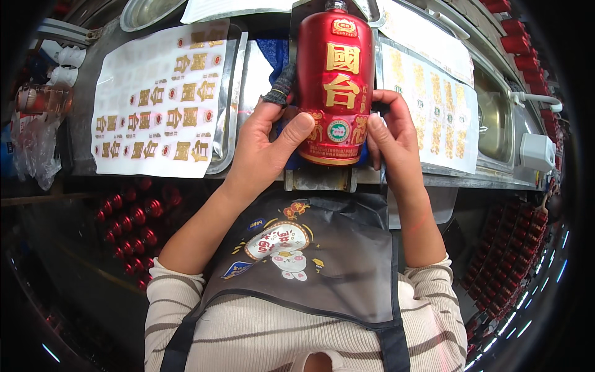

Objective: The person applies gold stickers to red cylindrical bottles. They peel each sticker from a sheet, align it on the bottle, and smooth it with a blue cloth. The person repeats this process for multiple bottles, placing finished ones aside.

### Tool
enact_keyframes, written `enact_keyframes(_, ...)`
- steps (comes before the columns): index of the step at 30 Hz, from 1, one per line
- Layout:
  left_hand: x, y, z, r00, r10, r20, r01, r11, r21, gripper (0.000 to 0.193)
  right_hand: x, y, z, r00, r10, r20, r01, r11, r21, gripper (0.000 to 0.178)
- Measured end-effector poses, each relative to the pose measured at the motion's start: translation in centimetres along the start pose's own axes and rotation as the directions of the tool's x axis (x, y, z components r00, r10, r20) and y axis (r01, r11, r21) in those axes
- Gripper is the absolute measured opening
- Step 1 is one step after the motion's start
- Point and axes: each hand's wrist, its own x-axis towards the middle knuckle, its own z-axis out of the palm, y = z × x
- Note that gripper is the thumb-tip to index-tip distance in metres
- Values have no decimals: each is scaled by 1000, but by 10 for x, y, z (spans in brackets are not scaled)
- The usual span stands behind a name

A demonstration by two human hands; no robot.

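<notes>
A glossy red bottle (334,93) with gold raised characters and a round green-and-white emblem lies in front of me, its neck pointing away. My left hand (263,139) grips its lower left side, thumb pressed on the front near the base. A dark grey knitted cover sits on one of that hand's fingers. From the other side my right hand (395,136) holds the bottle, thumb against the lower right edge and fingers curled behind it. Under the bottle is a metal support (319,180), mostly hidden, with blue cloth (273,56) beside it.
On the left, a white decal sheet (162,99) with gold characters rests on a metal tray (232,124). Another sheet (434,115) with gold strips lies right, beside a metal basin (496,118) and a white plastic container (537,152). Several red bottles (133,223) stand below the bench.
</notes>
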Motion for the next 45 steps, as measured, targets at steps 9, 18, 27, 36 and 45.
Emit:
enact_keyframes(9,1,-5,-3,1000,16,-27,-14,998,67,54,-2,-8,1,999,51,2,-51,999,-17,40)
enact_keyframes(18,5,0,1,990,143,-9,-133,937,324,65,-6,-12,24,993,-92,-73,80,984,-157,49)
enact_keyframes(27,8,5,8,983,178,-39,-159,943,291,52,-5,-15,23,996,-32,-88,23,995,-100,50)
enact_keyframes(36,13,6,6,994,102,-46,-84,951,297,47,-4,-14,22,996,-13,-84,1,990,-140,49)
enact_keyframes(45,-8,-11,-22,995,78,68,-85,991,108,62,-21,-6,3,998,-38,46,43,994,-98,63)
